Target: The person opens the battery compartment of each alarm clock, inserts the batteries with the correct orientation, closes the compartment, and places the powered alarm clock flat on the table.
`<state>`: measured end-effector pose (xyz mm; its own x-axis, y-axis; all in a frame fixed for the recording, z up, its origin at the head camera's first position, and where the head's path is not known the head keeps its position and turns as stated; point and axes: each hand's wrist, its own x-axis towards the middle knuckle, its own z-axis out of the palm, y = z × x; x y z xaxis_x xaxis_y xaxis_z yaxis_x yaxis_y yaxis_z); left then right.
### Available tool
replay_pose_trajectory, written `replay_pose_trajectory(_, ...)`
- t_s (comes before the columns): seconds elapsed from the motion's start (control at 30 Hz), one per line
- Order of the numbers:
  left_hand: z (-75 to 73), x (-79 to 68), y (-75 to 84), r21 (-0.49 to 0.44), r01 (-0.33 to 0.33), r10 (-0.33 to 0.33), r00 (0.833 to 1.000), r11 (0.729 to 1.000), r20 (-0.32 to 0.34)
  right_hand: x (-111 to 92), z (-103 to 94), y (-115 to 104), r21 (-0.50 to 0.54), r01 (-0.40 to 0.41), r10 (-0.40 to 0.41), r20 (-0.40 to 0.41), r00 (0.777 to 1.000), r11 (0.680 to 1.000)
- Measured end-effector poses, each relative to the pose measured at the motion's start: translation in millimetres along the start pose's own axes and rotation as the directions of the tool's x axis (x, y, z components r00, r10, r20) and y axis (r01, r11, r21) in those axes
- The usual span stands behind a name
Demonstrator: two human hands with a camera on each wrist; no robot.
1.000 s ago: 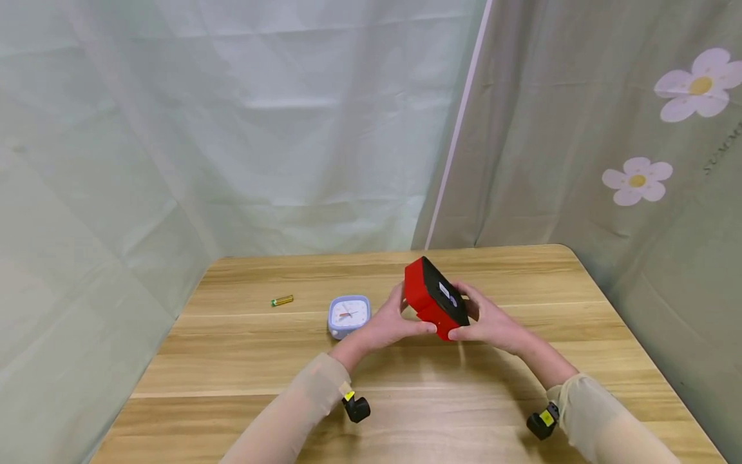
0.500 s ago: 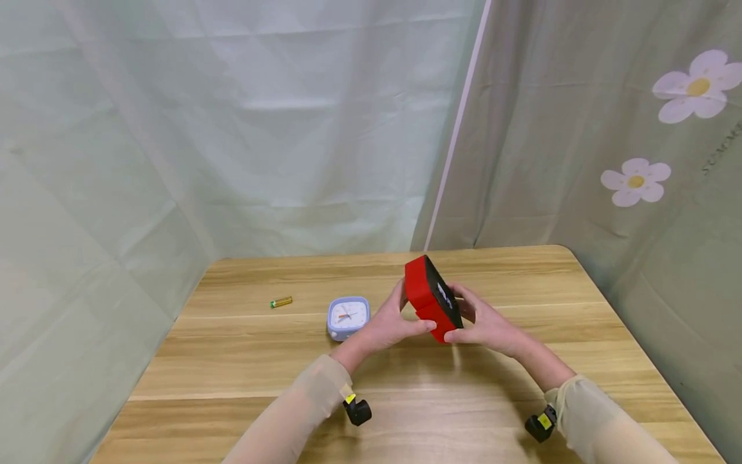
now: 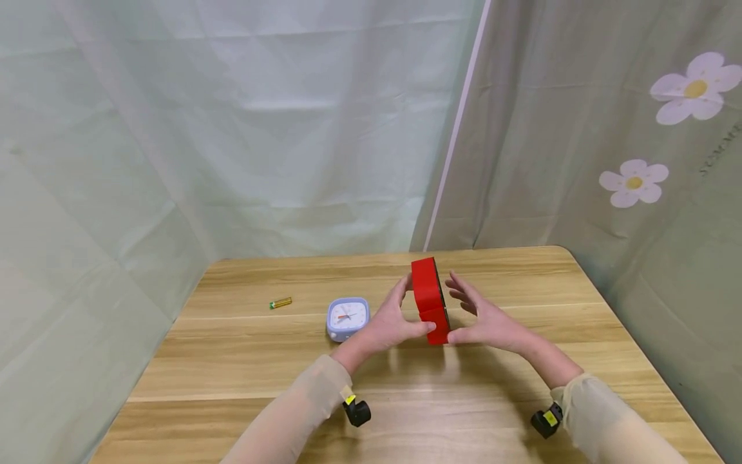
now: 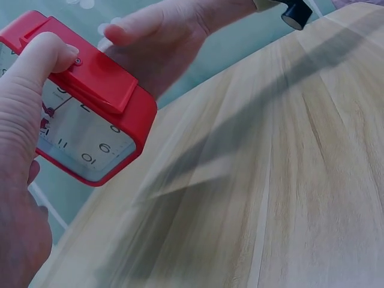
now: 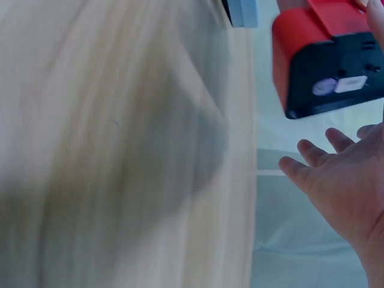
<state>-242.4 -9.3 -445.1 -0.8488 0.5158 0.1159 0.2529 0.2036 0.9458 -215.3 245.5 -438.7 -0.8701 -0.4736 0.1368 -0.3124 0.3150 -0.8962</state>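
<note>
A red alarm clock (image 3: 428,293) is held up over the table by my left hand (image 3: 390,325). In the left wrist view its white numbered dial (image 4: 84,135) shows, with the left thumb (image 4: 48,54) pressed on the red casing. The black back (image 5: 336,75), bearing a white label and a round sticker, faces right toward my right hand (image 3: 491,325). That hand's fingers are spread apart from the back, its thumb close to the clock's lower edge. Left of the hands a light blue alarm clock (image 3: 348,316) stands with its dial up toward me.
A small gold and green battery (image 3: 281,303) lies on the wooden table (image 3: 232,367) left of the blue clock. Pale curtains (image 3: 290,129) hang behind and beside the table, flowers printed on the right one. A small black camera (image 3: 356,411) sits on each wrist.
The red clock has turned, so its black back, earlier visible from above, is nearly edge-on. My right hand's fingers have come off it and opened; the left still holds it.
</note>
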Motion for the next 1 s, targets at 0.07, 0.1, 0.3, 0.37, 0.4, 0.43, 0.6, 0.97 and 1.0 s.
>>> replay_pose_trajectory(0.07, -0.6, -0.5, -0.3, 0.025, 0.012, -0.012, 1.0, 1.0, 0.001, 0, -4.6, -4, -0.041, 0.016, -0.016, -0.008, 1.0, 0.999)
replay_pose_trajectory(0.1, -0.9, -0.5, -0.4, 0.037, 0.01, -0.011, 1.0, 0.999, 0.003, 0, -6.8, -7, -0.064, 0.022, -0.022, -0.01, 1.0, 0.998)
replay_pose_trajectory(0.3, -2.7, -0.7, -1.6, 0.096, 0.009, -0.011, 1.0, 0.995, 0.017, 4, -16.7, -26, -0.185, 0.018, -0.021, -0.015, 1.0, 0.983)
replay_pose_trajectory(0.37, -3.3, -1.0, -1.2, 0.123, 0.007, -0.01, 1.0, 0.992, 0.021, 6, -17.8, -33, -0.221, 0.019, -0.022, -0.009, 1.0, 0.975)
replay_pose_trajectory(0.4, -3.6, -1.0, -1.0, 0.139, 0.003, -0.007, 1.0, 0.99, 0.024, 8, -18.0, -36, -0.238, 0.025, -0.026, -0.003, 1.0, 0.971)
replay_pose_trajectory(0.43, -3.7, -1.1, -0.8, 0.15, -0.003, -0.001, 1.0, 0.989, 0.028, 9, -18.0, -39, -0.255, 0.028, -0.028, 0.003, 1.0, 0.967)
replay_pose_trajectory(0.6, -4.0, -0.9, 0.0, 0.19, -0.03, 0.02, 0.998, 0.981, 0.051, 16, -15.1, -52, -0.336, 0.035, -0.025, 0.034, 0.999, 0.941)
replay_pose_trajectory(0.97, -4.6, 0.9, 0.8, 0.234, -0.076, 0.057, 0.995, 0.969, 0.087, 17, -11.9, -61, -0.461, -0.012, 0.03, 0.032, 0.999, 0.887)
replay_pose_trajectory(1.0, -4.8, 0.8, 1.3, 0.236, -0.077, 0.057, 0.994, 0.969, 0.09, 17, -11.8, -62, -0.469, -0.015, 0.033, 0.03, 0.999, 0.883)
